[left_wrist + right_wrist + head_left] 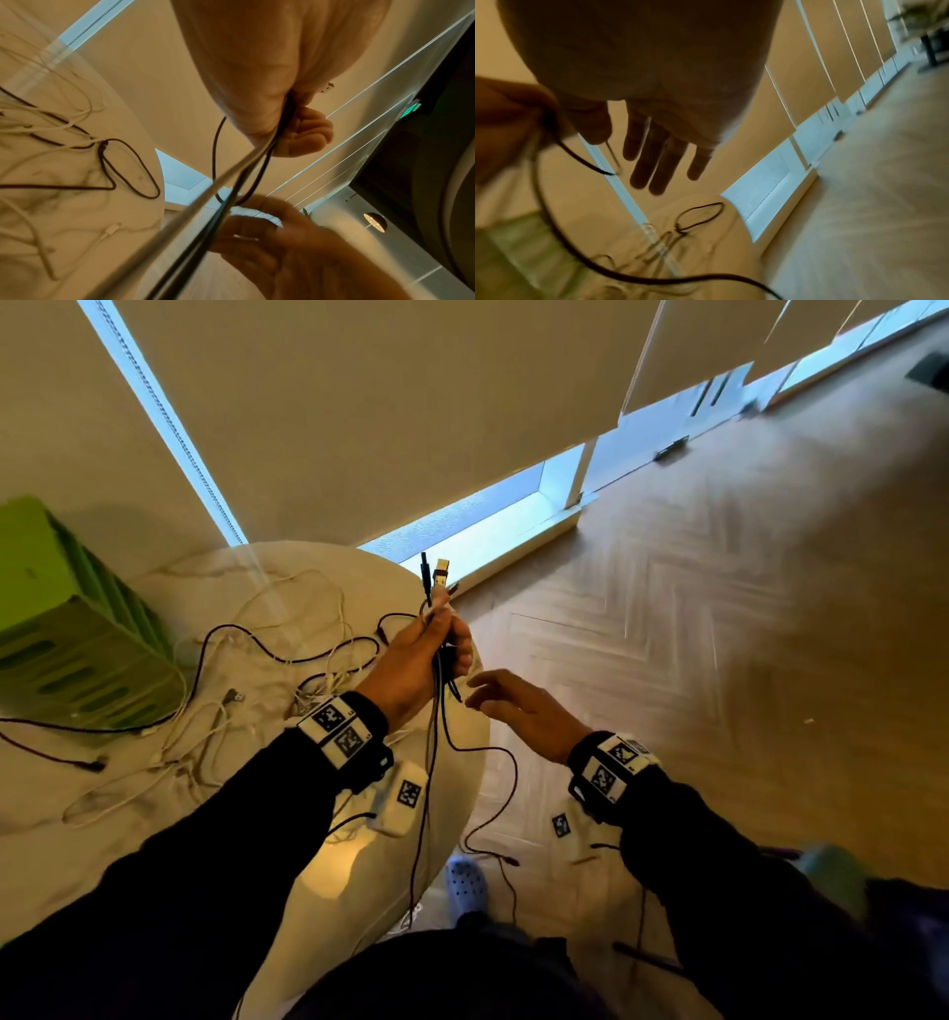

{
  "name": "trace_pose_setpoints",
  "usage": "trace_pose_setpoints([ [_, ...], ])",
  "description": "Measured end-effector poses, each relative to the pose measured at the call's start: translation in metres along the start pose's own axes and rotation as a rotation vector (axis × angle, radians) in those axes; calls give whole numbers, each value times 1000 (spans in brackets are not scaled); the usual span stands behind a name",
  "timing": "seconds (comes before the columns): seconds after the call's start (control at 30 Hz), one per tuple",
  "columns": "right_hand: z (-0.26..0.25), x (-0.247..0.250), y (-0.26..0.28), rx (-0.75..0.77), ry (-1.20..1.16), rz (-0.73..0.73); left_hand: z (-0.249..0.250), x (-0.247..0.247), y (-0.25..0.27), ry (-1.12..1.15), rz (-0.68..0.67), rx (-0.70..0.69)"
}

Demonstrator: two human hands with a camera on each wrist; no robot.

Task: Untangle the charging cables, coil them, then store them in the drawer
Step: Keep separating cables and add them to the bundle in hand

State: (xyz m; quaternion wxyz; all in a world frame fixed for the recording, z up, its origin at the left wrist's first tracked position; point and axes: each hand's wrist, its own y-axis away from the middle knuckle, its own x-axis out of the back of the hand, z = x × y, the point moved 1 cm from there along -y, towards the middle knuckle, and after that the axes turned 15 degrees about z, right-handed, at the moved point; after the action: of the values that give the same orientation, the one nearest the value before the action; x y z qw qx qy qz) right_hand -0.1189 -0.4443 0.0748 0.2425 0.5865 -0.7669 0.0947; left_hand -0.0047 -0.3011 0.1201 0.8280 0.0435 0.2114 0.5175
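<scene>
My left hand (436, 639) is raised over the table's right edge and grips a bundle of cables (436, 588), black and white, with plug ends sticking up above the fist. The held strands (431, 762) hang down past the table edge toward the floor. In the left wrist view the curled fingers (306, 132) clamp those cables (257, 160). My right hand (493, 695) hovers just right of the bundle, fingers spread and straight, holding nothing; its fingers (654, 162) show bare in the right wrist view. More tangled black and white cables (267, 670) lie on the round white table (359, 865).
A green slatted drawer box (72, 629) stands at the table's left. A small white tagged device (400, 798) lies near the table's front edge. Wooden herringbone floor (719, 608) spreads to the right, with window blinds (359, 403) behind. A blue shoe (464, 886) shows below.
</scene>
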Motion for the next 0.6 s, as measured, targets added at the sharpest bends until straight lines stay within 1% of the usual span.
trace_pose_setpoints([
  [0.03,-9,-6,1,-46,-76,-47,-2,-1,-1,-3,9,3],
  [0.1,-19,-14,2,-85,-123,-109,-6,-4,-4,-1,26,14],
  [0.17,-23,-18,2,-59,-112,-139,-7,-5,-5,-16,34,3],
  [0.23,-23,-22,0,-23,-86,-121,-8,-5,-7,-31,40,-11],
  [0.43,-21,-22,-9,69,-153,4,0,2,-16,52,47,-22],
  [0.53,-16,-5,-18,163,21,150,6,14,-22,2,69,-52],
  [0.6,-15,6,-26,149,61,273,6,21,-24,-104,71,-56],
])
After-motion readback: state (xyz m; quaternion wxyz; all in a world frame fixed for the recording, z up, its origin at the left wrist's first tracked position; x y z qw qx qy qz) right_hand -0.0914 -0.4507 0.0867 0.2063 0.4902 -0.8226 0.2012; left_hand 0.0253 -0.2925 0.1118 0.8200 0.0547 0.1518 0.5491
